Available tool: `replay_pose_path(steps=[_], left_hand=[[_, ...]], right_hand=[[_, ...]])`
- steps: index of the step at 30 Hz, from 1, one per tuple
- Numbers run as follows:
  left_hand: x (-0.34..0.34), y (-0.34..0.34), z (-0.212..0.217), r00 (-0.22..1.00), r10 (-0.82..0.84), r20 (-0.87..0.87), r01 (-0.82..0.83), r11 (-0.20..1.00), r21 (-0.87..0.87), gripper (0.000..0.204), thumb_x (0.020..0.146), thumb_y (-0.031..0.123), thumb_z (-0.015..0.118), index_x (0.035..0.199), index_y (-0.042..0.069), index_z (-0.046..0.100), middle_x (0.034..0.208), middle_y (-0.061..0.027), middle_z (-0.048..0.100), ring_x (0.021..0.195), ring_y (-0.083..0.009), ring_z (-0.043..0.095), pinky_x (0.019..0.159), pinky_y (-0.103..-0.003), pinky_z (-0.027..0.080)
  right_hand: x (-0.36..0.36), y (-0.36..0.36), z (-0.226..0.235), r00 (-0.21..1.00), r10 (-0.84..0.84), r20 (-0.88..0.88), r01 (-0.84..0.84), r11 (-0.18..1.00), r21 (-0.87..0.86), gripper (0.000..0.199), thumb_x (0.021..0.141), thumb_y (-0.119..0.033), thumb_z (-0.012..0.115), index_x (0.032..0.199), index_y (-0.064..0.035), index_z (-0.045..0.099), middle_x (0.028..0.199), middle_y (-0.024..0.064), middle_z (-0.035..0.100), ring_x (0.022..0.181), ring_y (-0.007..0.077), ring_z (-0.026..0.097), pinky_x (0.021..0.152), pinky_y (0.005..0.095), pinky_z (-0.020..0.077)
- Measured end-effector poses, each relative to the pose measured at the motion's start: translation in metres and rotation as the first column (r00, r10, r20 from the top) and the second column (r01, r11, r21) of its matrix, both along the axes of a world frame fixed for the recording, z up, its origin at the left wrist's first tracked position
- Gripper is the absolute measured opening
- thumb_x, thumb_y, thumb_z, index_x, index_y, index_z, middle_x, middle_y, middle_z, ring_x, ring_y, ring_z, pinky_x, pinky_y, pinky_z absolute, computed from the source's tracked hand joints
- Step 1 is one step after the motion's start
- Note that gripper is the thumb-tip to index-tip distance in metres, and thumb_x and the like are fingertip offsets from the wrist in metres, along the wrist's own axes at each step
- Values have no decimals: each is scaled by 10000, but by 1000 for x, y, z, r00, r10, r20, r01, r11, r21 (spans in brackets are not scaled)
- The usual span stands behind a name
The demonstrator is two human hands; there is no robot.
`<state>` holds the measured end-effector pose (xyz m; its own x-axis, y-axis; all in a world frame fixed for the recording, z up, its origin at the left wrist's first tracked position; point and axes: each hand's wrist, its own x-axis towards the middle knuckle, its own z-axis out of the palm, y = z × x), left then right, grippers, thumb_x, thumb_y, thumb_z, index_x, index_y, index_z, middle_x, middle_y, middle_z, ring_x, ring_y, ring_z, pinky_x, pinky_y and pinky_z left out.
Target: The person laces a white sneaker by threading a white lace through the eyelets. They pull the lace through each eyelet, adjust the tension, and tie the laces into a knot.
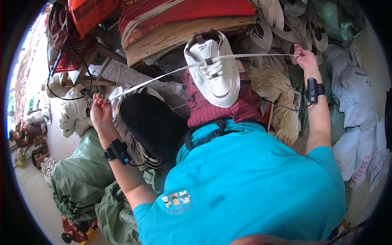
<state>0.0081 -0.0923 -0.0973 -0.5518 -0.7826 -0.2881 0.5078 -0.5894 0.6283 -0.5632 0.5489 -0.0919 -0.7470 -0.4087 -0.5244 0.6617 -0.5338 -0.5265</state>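
A white sneaker (223,87) rests on the maroon striped cloth (196,108) over my lap, its heel opening pointing away from me. Its white shoelace (163,76) is threaded through the upper eyelets, and both ends stretch out sideways, nearly taut. My left hand (101,111) pinches one end, out to the left beside some white shoes. Farther away on the right, my right hand (305,58) grips the other end near a heap of shoe uppers. The lower eyelets are laced as well.
A wooden bench (175,36) with red sheeting stands just beyond the shoe. Cream laces (272,83) hang in a thick bundle at right. Green sacks (81,171) lie at left, white sacks (353,106) at right. A red basket (70,55) sits far left; people appear beyond.
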Motion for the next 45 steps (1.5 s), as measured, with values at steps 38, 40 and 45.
replay_pose_path(steps=[38, 40, 45], left_hand=[[-211, 245, 86, 519, 409, 750, 844, -105, -526, 219, 850, 239, 612, 889, 24, 597, 719, -186, 632, 712, -389, 637, 671, -470, 520], [-212, 244, 97, 473, 383, 793, 879, -153, -451, 175, 866, 210, 617, 879, 36, 594, 819, -176, 657, 817, -390, 647, 732, -484, 521], [-206, 210, 116, 772, 128, 622, 617, -383, -687, 205, 825, 46, 669, 1016, 33, 597, 1087, -141, 604, 1022, -356, 621, 831, -428, 529]], right_hand=[[145, -130, 43, 412, 869, -272, 7, 296, 955, 120, 964, -142, 598, 1013, -60, 669, 959, 58, 685, 811, 164, 654, 721, 319, 507], [137, -125, 41, 753, 560, -346, -238, 721, 650, 247, 996, -133, 559, 1191, 18, 574, 1049, 131, 702, 975, 218, 691, 832, 310, 552], [50, -41, 7, 985, -37, -170, 38, 999, -1, 224, 950, 47, 500, 1165, 98, 538, 1177, 240, 618, 897, 254, 667, 842, 339, 584]])
